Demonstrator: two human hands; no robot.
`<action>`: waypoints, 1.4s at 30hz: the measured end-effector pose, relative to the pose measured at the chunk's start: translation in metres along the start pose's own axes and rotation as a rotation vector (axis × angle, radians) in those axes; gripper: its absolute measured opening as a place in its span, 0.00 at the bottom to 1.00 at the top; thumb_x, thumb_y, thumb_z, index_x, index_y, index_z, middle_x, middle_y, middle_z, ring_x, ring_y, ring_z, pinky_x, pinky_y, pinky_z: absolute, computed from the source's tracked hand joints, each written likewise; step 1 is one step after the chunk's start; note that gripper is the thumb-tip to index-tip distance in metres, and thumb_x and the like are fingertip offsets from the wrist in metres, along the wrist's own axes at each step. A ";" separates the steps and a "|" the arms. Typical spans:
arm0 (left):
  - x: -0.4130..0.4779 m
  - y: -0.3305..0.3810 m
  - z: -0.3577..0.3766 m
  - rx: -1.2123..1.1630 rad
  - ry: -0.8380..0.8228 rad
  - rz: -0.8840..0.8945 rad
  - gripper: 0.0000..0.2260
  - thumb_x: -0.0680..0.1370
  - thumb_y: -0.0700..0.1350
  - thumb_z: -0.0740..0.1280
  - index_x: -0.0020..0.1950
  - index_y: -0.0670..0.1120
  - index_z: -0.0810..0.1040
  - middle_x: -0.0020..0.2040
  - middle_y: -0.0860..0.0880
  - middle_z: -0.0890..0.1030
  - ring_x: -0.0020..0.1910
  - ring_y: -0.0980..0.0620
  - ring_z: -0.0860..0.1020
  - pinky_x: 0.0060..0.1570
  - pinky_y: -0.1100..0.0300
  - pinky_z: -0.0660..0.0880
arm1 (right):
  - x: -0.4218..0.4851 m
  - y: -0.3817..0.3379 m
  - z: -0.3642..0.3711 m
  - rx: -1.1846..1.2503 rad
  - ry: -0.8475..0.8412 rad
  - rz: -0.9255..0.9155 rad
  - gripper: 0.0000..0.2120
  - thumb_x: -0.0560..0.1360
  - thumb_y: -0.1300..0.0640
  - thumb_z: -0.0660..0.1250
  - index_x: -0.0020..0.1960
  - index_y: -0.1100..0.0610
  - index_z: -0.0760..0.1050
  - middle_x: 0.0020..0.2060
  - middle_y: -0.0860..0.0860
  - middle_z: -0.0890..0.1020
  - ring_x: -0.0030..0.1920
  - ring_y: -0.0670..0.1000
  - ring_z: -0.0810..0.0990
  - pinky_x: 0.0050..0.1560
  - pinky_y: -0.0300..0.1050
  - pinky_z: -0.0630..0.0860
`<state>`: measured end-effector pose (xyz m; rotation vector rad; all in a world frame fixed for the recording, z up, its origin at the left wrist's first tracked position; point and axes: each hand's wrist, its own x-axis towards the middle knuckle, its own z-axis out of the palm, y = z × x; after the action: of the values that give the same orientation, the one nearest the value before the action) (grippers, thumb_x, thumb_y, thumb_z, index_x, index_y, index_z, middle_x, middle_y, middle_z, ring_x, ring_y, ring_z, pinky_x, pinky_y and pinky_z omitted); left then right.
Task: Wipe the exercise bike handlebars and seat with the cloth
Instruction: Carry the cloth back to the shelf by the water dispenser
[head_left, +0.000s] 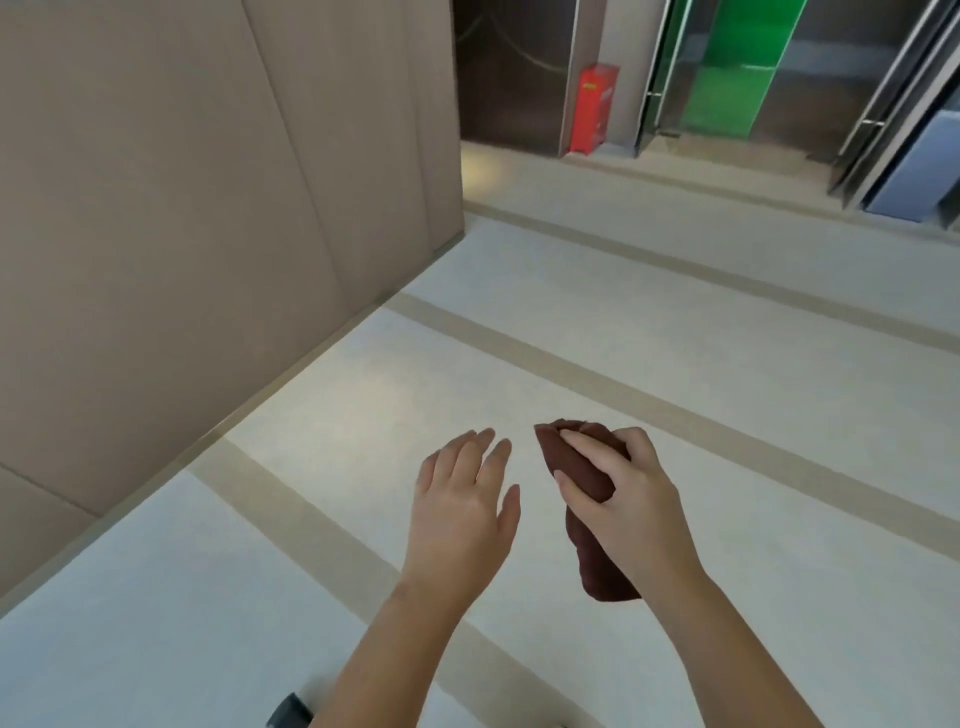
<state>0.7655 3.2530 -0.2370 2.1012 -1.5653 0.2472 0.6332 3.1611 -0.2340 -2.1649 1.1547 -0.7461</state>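
My right hand (618, 499) grips a bunched dark brown cloth (597, 564), whose ends stick out above the fingers and hang below the palm. My left hand (465, 499) floats just left of it, palm down, fingers straight and slightly spread, holding nothing. A small gap separates the two hands. Both hover over the pale floor. No exercise bike, handlebars or seat appear in the head view.
A beige panelled wall (208, 208) runs along the left. The light floor (675, 338) with tan stripes stretches ahead. A red box (592, 109) stands at the far wall beside a green glass panel (732, 78). A dark grey object (291, 712) peeks in at the bottom edge.
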 end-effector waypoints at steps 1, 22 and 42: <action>0.015 0.011 0.009 -0.013 -0.006 0.021 0.17 0.68 0.40 0.73 0.55 0.39 0.79 0.55 0.41 0.81 0.54 0.42 0.78 0.54 0.47 0.74 | 0.010 0.011 -0.011 0.000 0.026 0.020 0.18 0.70 0.52 0.70 0.59 0.42 0.75 0.49 0.43 0.70 0.48 0.48 0.76 0.48 0.33 0.68; 0.290 0.178 0.222 -0.215 -0.225 0.382 0.19 0.67 0.45 0.75 0.55 0.43 0.79 0.55 0.43 0.81 0.55 0.42 0.78 0.54 0.44 0.73 | 0.212 0.222 -0.152 -0.096 0.407 0.397 0.18 0.70 0.53 0.70 0.59 0.44 0.76 0.50 0.45 0.71 0.46 0.47 0.75 0.47 0.37 0.70; 0.682 0.361 0.452 -0.289 -0.255 0.557 0.19 0.73 0.48 0.69 0.62 0.43 0.75 0.61 0.44 0.77 0.63 0.42 0.72 0.62 0.45 0.66 | 0.548 0.471 -0.327 -0.092 0.582 0.559 0.18 0.71 0.52 0.69 0.60 0.42 0.75 0.50 0.46 0.71 0.45 0.46 0.75 0.47 0.35 0.68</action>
<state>0.5794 2.3782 -0.2277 1.4886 -2.1734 -0.0648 0.4099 2.4002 -0.2283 -1.5834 2.0062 -1.0989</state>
